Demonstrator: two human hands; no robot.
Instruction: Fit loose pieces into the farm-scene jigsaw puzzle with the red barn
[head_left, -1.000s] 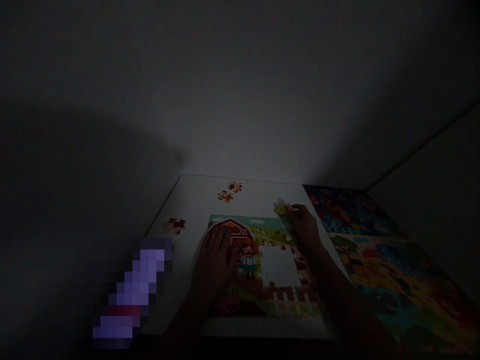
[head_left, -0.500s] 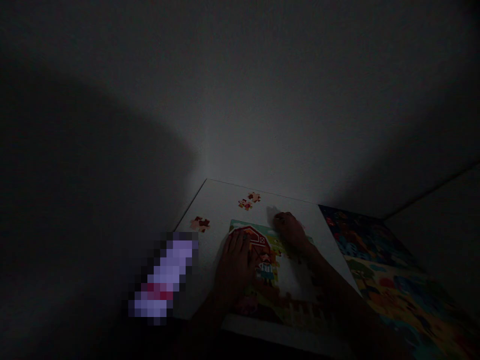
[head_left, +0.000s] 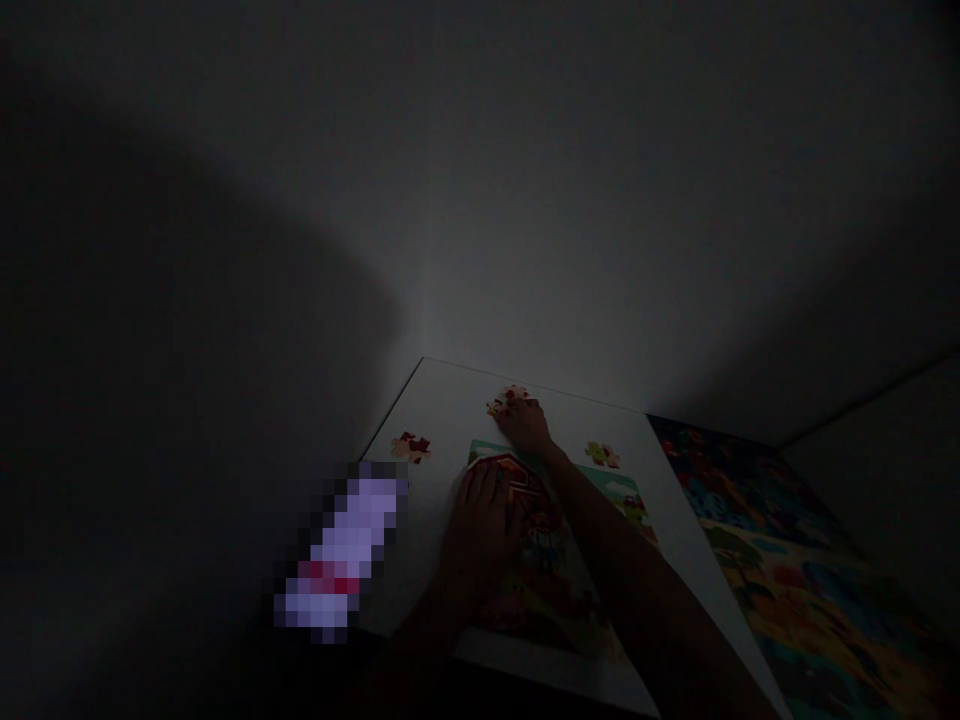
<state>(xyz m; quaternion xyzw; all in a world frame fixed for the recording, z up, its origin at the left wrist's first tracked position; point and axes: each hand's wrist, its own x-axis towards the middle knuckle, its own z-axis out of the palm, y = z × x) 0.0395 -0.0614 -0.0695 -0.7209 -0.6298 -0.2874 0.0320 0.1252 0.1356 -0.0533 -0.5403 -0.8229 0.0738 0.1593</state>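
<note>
My left hand (head_left: 484,515) lies flat with its fingers spread on the farm jigsaw puzzle (head_left: 626,490), over the red barn. The puzzle's middle and right part are largely hidden by my right forearm. Beyond its top edge, my right hand (head_left: 525,425) reaches with curled fingers onto a small puzzle piece (head_left: 495,407), which pokes out to the left of the fingertips. Another reddish-beige piece (head_left: 516,391) lies just behind those fingers. The scene is dim, so the grip shows poorly.
A loose brown-and-pink piece (head_left: 411,448) lies left of the puzzle, and a green-and-beige piece (head_left: 602,454) right of my right wrist. A bright pixelated phone-like shape (head_left: 352,540) is at the left table edge. Colourful picture sheets (head_left: 750,530) lie right. Walls rise behind.
My right hand has moved left from the puzzle's top right to the pieces near the back edge, uncovering the green-and-beige piece. My left hand stays on the puzzle.
</note>
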